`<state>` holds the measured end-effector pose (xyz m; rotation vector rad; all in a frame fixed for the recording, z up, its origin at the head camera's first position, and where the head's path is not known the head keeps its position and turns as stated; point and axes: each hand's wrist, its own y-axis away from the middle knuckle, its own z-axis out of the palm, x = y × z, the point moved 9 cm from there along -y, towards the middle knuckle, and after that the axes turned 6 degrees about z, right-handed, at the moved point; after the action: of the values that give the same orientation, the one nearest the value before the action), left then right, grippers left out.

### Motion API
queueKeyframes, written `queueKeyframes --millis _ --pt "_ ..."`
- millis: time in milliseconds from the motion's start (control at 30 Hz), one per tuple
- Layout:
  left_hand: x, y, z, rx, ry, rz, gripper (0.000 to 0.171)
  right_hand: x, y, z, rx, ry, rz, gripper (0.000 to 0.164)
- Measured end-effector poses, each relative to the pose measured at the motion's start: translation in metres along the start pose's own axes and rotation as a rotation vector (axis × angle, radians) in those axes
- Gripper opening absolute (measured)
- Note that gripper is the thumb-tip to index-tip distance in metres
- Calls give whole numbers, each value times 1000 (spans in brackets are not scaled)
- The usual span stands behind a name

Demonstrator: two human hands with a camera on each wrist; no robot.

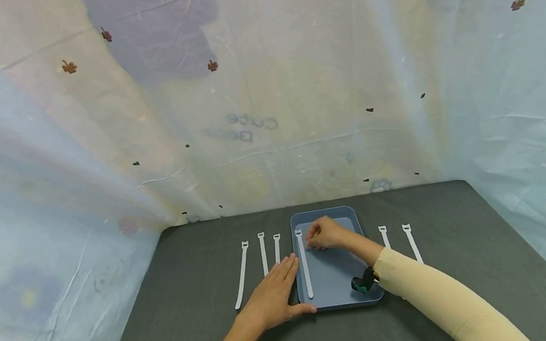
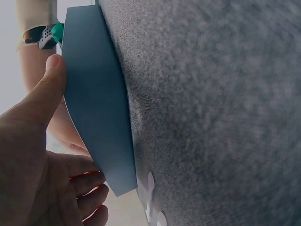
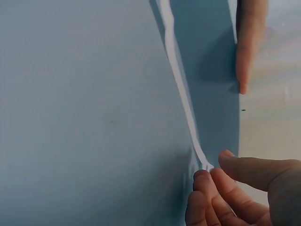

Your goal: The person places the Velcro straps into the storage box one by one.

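Observation:
A blue-grey tray (image 1: 338,283) lies on the dark cloth. Inside it, along its left side, runs a white cable strap (image 1: 304,265) with a slotted head at the far end. My right hand (image 1: 328,234) reaches over the tray, its fingertips beside that head. In the right wrist view, thumb and index finger stand slightly apart, right by the strap's end (image 3: 206,165). My left hand (image 1: 272,296) rests against the tray's near left corner with fingers extended. In the left wrist view, its thumb (image 2: 55,70) touches one tray wall (image 2: 96,94) and its fingertips lie along the rim.
Left of the tray several similar white straps (image 1: 242,274) lie on the cloth, one partly behind my left hand. Two more (image 1: 412,243) lie at the right, partly covered by my right sleeve (image 1: 437,293). A patterned curtain (image 1: 285,105) hangs behind the table.

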<state>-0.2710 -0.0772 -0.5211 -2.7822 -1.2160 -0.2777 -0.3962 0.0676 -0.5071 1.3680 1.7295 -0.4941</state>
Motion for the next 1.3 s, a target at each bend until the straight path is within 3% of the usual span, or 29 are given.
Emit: queueKeyframes --millis 667,1300 --pt "4 2 -6 13 7 2 116 -4 35 -38 33 45 -124 13" --pt "4 2 -6 19 14 0 117 19 71 -74 136 56 -141 17"
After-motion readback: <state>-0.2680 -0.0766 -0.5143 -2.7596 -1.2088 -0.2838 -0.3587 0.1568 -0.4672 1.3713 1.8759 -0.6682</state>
